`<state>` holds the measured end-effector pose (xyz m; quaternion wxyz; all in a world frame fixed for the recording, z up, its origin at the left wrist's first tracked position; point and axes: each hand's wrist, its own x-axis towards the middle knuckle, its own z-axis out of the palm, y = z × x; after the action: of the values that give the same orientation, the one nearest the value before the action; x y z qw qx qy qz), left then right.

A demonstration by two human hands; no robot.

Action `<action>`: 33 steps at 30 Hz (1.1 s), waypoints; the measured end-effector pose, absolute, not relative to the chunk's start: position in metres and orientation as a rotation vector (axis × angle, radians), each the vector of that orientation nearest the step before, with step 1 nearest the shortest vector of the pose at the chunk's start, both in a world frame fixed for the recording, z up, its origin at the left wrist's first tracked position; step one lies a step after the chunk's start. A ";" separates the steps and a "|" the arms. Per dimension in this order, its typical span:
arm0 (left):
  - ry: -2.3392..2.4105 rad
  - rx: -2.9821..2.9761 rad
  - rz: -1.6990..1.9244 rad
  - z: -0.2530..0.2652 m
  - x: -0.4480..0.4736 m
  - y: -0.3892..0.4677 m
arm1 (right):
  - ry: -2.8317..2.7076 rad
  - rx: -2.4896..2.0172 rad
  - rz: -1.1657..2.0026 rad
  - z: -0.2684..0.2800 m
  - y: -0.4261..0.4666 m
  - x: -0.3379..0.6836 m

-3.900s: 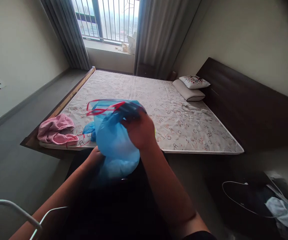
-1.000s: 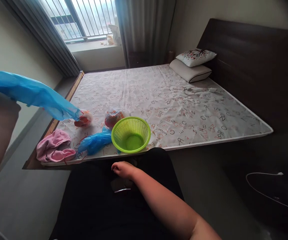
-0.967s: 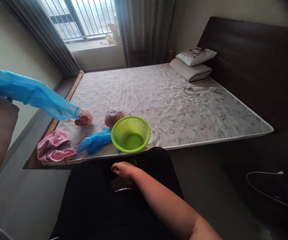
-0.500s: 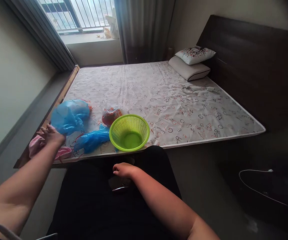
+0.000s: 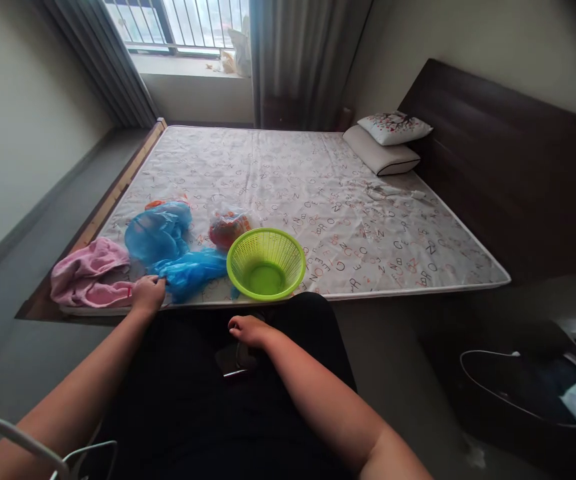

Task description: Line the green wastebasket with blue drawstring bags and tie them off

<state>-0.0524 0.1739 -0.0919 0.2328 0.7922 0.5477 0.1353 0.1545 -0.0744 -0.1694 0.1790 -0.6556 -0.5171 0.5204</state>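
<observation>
Head view. Green basket (image 5: 288,259), bare inside, on the mattress (image 5: 288,167) beside a clear bag (image 5: 228,228) with reddish contents; farther blue bag (image 5: 154,233) behind nearer blue bag (image 5: 195,270). Left hand (image 5: 148,293) at the latter's edge, right hand (image 5: 249,331) above the lap; neither grip discernible.

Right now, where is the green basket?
In the head view, the basket sits at the near edge of the mattress, right of a blue bag, beyond the right hand.

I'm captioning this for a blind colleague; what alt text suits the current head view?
Left hand beside a blue plastic bag on a patterned mattress, pink cloth and green basket nearby; right hand over a dark-clothed lap.
</observation>
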 end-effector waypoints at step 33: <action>1.053 2.052 0.594 0.034 -0.091 0.020 | -0.491 -1.019 1.131 0.024 -0.098 0.140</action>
<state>-0.0906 0.0197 0.0340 0.3711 0.8000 0.4106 0.2317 0.1397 -0.0982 0.0242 0.6968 -0.4568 -0.2201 0.5072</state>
